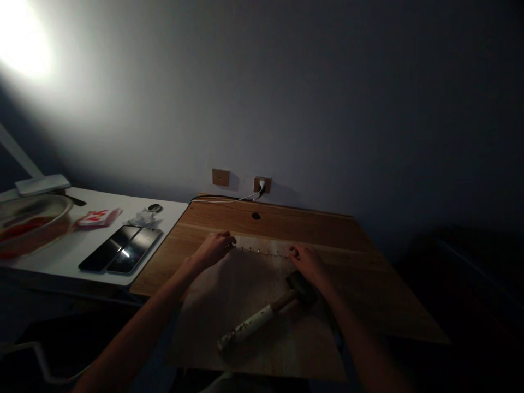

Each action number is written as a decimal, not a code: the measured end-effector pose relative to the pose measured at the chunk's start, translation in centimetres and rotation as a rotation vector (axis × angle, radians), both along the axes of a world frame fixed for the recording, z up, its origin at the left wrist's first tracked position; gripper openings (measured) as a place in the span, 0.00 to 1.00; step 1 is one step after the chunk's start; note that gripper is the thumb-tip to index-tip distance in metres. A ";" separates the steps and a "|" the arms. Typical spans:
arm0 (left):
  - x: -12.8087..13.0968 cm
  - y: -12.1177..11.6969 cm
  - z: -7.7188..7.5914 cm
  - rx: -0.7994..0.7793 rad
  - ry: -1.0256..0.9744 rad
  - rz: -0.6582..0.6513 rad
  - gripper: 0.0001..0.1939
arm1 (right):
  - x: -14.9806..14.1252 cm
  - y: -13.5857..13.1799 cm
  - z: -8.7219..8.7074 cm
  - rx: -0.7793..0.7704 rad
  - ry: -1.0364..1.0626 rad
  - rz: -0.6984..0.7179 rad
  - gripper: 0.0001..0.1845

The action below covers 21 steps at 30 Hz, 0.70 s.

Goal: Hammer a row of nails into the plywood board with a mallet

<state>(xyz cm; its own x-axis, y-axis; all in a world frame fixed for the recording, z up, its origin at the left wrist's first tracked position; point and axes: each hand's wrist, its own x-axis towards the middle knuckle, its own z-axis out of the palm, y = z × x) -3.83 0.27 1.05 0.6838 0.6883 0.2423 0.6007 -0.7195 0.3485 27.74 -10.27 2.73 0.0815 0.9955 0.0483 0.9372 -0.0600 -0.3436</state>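
A thin strand with several small shiny bits along it (264, 252), like a beaded chain, stretches in a sagging line between my two hands. My left hand (216, 248) has its fingertips closed in a pinch at the strand's left end. At the right end, my right hand (306, 262) pinches it with thumb and fingers. Below the strand lies a wide pale board (233, 292) on the wooden desk. A hammer (266, 314) with a dark head and a worn white grip rests diagonally on that board, its head close to my right wrist.
On the left stands a white table (110, 199) with two phones (135, 250), crumpled clear plastic (144, 218), a red-and-white packet (98, 217) and a round container (35, 224). A lamp base (43, 184) sits behind. A white cable (229, 201) runs to a wall socket (262, 184).
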 end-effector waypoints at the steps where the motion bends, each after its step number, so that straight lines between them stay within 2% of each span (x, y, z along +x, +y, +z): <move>1: 0.1 0.0 -0.2 -0.006 0.007 -0.008 0.12 | -0.2 0.6 -0.2 -0.013 -0.010 -0.001 0.12; 6: 0.5 -0.1 -0.5 -0.017 -0.006 -0.029 0.11 | -0.7 2.0 -0.9 -0.074 -0.027 -0.016 0.09; 10: 0.9 -0.2 -0.4 -0.025 -0.002 0.004 0.09 | -0.8 2.1 -0.9 -0.054 0.075 -0.011 0.08; 16: 1.2 -0.2 -0.9 -0.057 -0.081 0.068 0.07 | -0.5 2.3 -0.1 0.078 0.460 -0.051 0.05; 19: 1.5 -0.2 -1.1 -0.101 -0.211 0.126 0.08 | -0.5 2.1 0.6 0.124 0.697 -0.081 0.12; 21: 1.9 -0.2 -1.1 -0.204 -0.358 0.165 0.09 | -0.8 1.9 1.0 0.137 0.806 -0.085 0.17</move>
<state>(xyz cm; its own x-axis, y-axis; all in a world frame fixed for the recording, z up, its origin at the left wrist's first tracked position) -1.96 0.08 -0.09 0.4583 0.8395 0.2920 0.5174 -0.5191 0.6803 26.98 -8.34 3.72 0.2175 0.9740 0.0632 0.3938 -0.0283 -0.9188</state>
